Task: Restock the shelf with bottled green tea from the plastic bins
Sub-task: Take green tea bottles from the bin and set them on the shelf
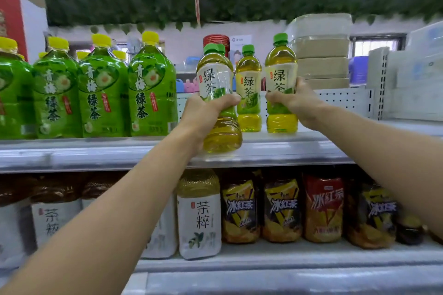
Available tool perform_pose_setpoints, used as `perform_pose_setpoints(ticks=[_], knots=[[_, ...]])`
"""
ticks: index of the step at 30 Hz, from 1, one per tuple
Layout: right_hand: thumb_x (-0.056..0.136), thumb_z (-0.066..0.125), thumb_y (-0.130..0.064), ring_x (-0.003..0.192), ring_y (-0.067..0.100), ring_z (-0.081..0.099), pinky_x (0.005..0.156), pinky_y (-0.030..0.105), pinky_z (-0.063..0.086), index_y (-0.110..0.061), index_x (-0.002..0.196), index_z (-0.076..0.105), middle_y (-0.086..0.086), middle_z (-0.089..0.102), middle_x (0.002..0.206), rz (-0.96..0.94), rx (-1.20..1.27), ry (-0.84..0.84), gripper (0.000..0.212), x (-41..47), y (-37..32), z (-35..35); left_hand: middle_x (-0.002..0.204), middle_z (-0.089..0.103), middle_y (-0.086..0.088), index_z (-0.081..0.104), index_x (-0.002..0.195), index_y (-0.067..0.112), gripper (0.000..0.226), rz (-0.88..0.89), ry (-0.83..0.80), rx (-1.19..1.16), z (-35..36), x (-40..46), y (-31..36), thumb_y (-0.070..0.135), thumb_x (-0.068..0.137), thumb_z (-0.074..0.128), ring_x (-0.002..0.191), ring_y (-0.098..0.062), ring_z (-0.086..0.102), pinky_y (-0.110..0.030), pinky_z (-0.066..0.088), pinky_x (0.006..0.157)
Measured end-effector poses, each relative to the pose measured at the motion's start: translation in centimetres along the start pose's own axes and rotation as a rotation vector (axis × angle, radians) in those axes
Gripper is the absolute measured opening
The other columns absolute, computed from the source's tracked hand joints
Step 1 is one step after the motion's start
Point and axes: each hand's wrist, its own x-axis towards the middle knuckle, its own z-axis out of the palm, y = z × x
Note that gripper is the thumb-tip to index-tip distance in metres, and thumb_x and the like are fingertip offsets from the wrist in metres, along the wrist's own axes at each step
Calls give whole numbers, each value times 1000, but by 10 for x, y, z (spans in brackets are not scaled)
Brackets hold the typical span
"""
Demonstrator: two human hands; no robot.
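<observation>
Head view of the top shelf (pixel 287 148) during restocking. At centre frame the left hand (pixel 203 115) grips a green tea bottle (pixel 217 84) about its waist, fingers and thumb curled round the label; the base of this bottle hangs in front of and slightly below the shelf edge, so it is judged not yet set down. Right of centre the right hand (pixel 297 100) holds a second green tea bottle (pixel 281 84) at mid-height, fingers wrapped behind it and thumb across the label; its base appears to rest on the shelf board. Between the two stands a third green tea bottle (pixel 248 88), upright and untouched, just beside the right-hand one. At left of frame a row of large plum green tea bottles (pixel 103 88) fills the same shelf; the lower shelf carries white-labelled tea and iced black tea bottles (pixel 280 208). No plastic bin is visible. Handling, as judged: each bottle is full and so moderately heavy for its size, with thin plastic walls that yield a little under pressure and a glossy label that may slip; the narrowed waist offers the surest hold, keeping the bottle upright and the label outward.
</observation>
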Motion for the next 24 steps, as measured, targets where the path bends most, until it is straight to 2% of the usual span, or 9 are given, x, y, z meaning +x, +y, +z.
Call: perform_pose_setpoints(ticks=[3,5,7,8,12,18,21,24], knots=[[70,87,-21,107,20,62,92,38,52,-12,133,43,2,65,113,20,-283,-67,78,-4,4,-10,92,72,-10,59,98,20,32,-16,6,10,1,1,-1,24,78,83,88,-36,72,-55,60,83],[70,87,-22,102,17,61,89,34,50,-12,128,48,0,65,109,30,-407,-44,70,-8,12,-18,92,73,-12,60,98,19,34,-19,21,22,0,3,-2,25,76,85,89,-39,72,-57,59,84],[73,85,-23,93,15,63,78,30,50,-15,119,61,-1,68,102,24,-403,-42,52,-8,20,-22,95,73,-14,61,106,14,44,-33,25,38,-1,5,-3,27,72,87,86,-39,72,-59,59,83],[74,84,-23,93,16,64,77,31,51,-16,116,64,-1,70,103,20,-412,-52,47,-7,20,-22,95,73,-14,61,108,13,48,-37,23,45,0,6,-3,28,71,88,86,-39,72,-59,59,83],[78,80,-21,98,24,63,93,41,53,-15,114,66,6,69,108,48,-507,-55,39,2,16,-17,91,72,-13,62,107,12,44,-56,20,65,1,8,-2,28,73,86,82,-36,71,-52,61,79],[88,71,-14,97,25,57,86,36,51,-15,126,59,6,61,108,81,-546,-138,39,4,8,-7,93,73,-13,62,104,15,41,-76,18,83,2,9,-2,30,74,85,83,-36,71,-51,61,78],[89,70,-12,99,24,57,86,35,50,-14,124,60,7,61,108,81,-527,-146,37,5,7,-6,90,72,-13,61,106,13,41,-84,13,69,2,10,-2,28,75,84,74,-33,71,-42,61,68],[89,71,-12,100,23,57,87,35,50,-13,123,60,6,62,108,75,-517,-130,36,7,11,-6,92,73,-13,60,105,14,41,-91,14,83,3,9,-2,28,76,84,76,-33,72,-43,61,69]])
